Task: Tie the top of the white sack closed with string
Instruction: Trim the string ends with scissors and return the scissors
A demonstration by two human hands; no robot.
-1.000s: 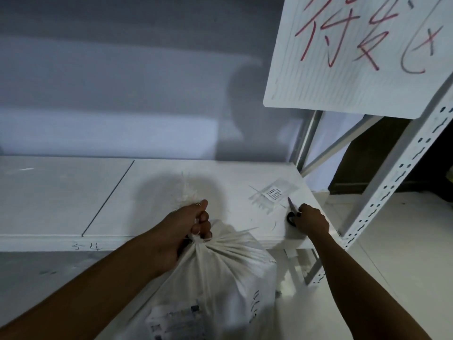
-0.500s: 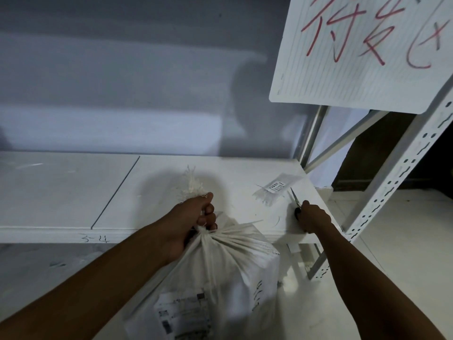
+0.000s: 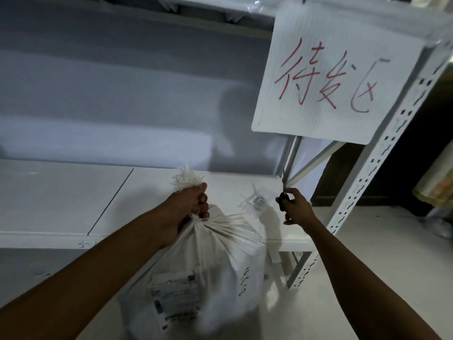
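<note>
A white sack point(image 3: 228, 253) stands in front of a white shelf, its top gathered into a neck. My left hand point(image 3: 188, 204) is shut around that neck, and a frayed tuft of the sack's top point(image 3: 187, 179) sticks out above my fist. A printed label point(image 3: 175, 298) is stuck on the sack's front. My right hand point(image 3: 295, 207) is lifted off the shelf to the right of the sack, shut on a small pair of scissors point(image 3: 284, 186) with black handles and blades pointing up. No string shows clearly.
The white shelf board point(image 3: 73, 200) runs behind the sack. A small plastic bag with a barcode label point(image 3: 256, 200) lies on it near my right hand. A perforated white upright point(image 3: 377, 158) rises at the right. A paper sign with red writing point(image 3: 335, 74) hangs above.
My right hand has picked the scissors up from the shelf and raised them, blades up. My left hand keeps its hold on the sack's neck. The view has tilted upward.
</note>
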